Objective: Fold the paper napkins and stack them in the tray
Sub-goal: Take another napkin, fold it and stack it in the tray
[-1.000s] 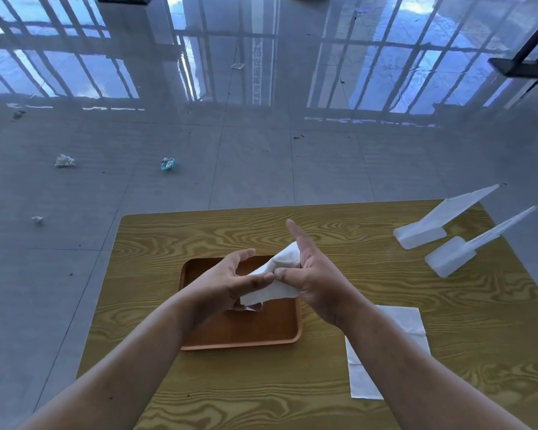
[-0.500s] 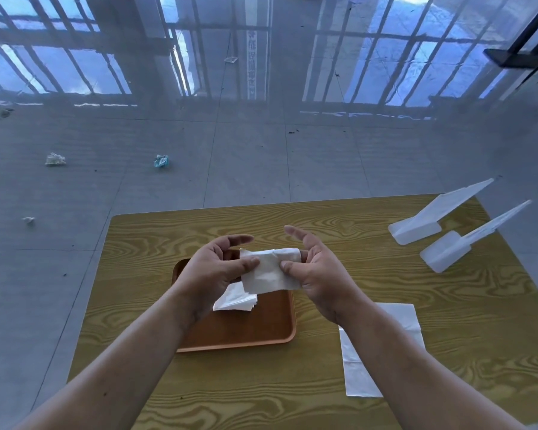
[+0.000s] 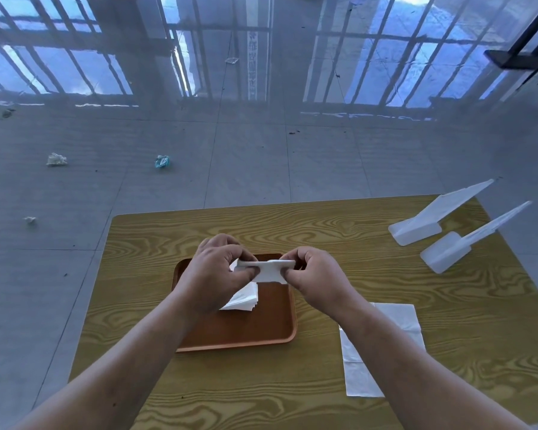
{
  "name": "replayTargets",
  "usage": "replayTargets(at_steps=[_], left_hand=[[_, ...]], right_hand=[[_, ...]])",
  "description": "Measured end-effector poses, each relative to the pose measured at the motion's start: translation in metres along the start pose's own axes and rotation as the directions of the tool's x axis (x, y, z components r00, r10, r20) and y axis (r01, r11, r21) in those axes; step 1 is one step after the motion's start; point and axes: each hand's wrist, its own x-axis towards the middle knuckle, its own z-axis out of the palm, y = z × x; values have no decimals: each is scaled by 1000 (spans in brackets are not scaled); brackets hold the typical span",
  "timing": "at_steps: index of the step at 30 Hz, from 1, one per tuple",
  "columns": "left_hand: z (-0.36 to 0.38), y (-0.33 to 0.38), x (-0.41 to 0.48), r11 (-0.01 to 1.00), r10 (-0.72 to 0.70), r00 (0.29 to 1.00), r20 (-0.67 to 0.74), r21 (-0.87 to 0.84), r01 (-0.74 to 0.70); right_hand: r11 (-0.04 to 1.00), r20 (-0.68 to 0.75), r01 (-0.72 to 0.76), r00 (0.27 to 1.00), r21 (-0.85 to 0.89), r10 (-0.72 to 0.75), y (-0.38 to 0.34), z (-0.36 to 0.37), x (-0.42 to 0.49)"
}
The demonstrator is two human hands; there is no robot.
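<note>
A white paper napkin (image 3: pixel 269 271), folded into a small flat strip, hangs above the far part of the brown tray (image 3: pixel 271 324). My left hand (image 3: pixel 215 274) pinches its left end and my right hand (image 3: pixel 316 276) pinches its right end. Under my left hand, a small stack of folded napkins (image 3: pixel 244 301) lies in the tray, partly hidden by the hand. An unfolded white napkin (image 3: pixel 354 367) lies flat on the table to the right of the tray, partly covered by my right forearm.
The wooden table (image 3: pixel 370 268) carries two white plastic scoops (image 3: pixel 429 225) (image 3: pixel 454 252) at its far right corner. Beyond the table lies a glossy tiled floor with crumpled scraps (image 3: pixel 56 159) (image 3: pixel 162 162) on the left.
The napkin has gone from a loose bunch to a flatter, narrower fold, and both hands have turned knuckles-up with fingers curled over its ends.
</note>
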Motion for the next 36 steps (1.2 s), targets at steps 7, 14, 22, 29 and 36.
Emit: replayTargets(at_steps=[7, 14, 22, 29, 36], left_hand=[[-19, 12, -2, 729, -145, 966, 214, -637, 250], [-13, 13, -2, 466, -233, 946, 226, -828, 313], [6, 0, -8, 438, -289, 873, 393, -756, 486], [6, -4, 2, 443, -289, 887, 359, -772, 456], [2, -16, 5, 428, -303, 896, 325, -793, 433]], right_hand=[[844, 269, -146, 963, 517, 2, -6, -5, 4], [688, 345, -285, 937, 668, 53, -15, 5, 3], [599, 271, -321, 947, 733, 174, -16, 17, 8], [602, 316, -375, 926, 705, 207, -14, 26, 13], [687, 302, -359, 930, 632, 208, -10, 24, 20]])
